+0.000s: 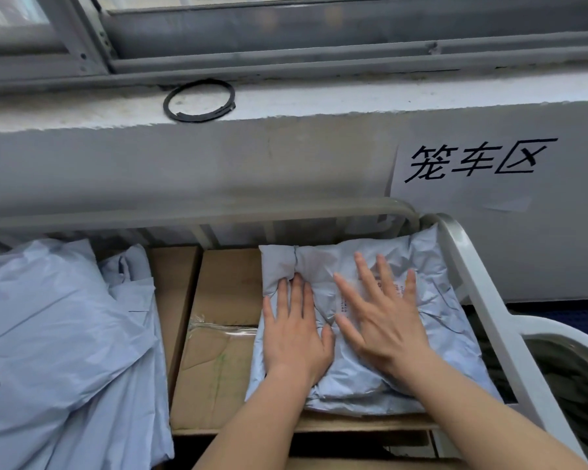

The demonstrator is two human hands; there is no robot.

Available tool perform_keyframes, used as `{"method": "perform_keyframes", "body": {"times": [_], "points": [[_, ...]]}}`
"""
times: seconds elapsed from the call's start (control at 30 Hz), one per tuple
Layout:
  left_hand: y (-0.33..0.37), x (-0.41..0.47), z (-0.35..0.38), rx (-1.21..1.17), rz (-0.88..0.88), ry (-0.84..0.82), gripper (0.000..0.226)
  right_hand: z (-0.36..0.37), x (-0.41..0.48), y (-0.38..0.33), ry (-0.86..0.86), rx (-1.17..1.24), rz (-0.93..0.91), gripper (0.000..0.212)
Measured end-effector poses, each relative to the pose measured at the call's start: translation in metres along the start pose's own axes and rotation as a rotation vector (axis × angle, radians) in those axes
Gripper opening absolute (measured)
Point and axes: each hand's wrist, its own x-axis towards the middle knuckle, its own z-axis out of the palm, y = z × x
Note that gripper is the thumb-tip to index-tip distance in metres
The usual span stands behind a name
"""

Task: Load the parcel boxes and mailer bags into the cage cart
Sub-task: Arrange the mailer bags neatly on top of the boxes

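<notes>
Left hand (296, 334) and right hand (384, 320): I see both flat, fingers straight and spread, gripping nothing, pressing on a grey mailer bag (452, 337). The bag lies on the right end of the cardboard box (218, 300), against the cage cart rail (472, 286). Larger mailer bags (48, 334) lie left of the box.

Your left hand (296, 337) and right hand (386, 323) are bare; your left forearm (252, 429) and right forearm (472, 412) run bare to the bottom edge.
</notes>
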Motion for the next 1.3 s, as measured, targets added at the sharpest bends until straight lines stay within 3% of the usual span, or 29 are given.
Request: {"method": "perform_keyframes", "body": {"times": [0.2,0.53,1.13,1.3], "points": [[0.0,0.0,0.009,-0.081,-0.006,0.109,0.078,0.013,0.013,0.002,-0.118,-0.006,0.015,0.074],[0.002,0.004,0.015,-0.105,-0.016,0.153,0.077,0.03,0.011,0.007,-0.024,0.055,0.036,0.079],[0.0,0.01,0.019,-0.054,-0.025,0.187,0.078,0.032,0.02,0.005,-0.011,0.073,0.01,0.079],[-0.001,0.009,0.019,-0.072,-0.033,0.174,0.08,0.015,0.014,0.035,-0.003,-0.022,-0.127,0.078]]}}
